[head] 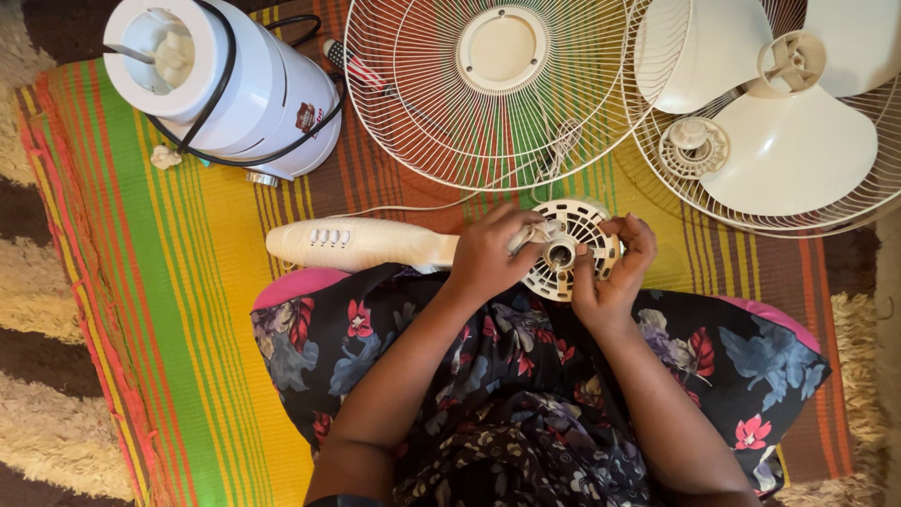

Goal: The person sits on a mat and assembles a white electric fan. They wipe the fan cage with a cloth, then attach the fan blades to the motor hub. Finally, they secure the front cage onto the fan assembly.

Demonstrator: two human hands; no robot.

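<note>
- motor housing sits on the lap, pinched between both hands; best to keep it steady while working the hub, I'd say
- left hand curled tight over its near side, stem sticking out past the wrist
- right hand fingers hooked on the rim, blades up beyond it

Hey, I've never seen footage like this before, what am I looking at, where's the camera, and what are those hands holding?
There is one picture, from a camera worn on a person's head, looking down at their lap and the floor. No machine does the work: the two bare hands are the person's own. The left hand and right hand hold the round vented front of a cream fan motor housing, whose long neck with buttons lies across a striped mat. On the mat lie a wire fan guard, a second guard with the fan blade in it, and a white appliance wrapped in black cord.
</note>
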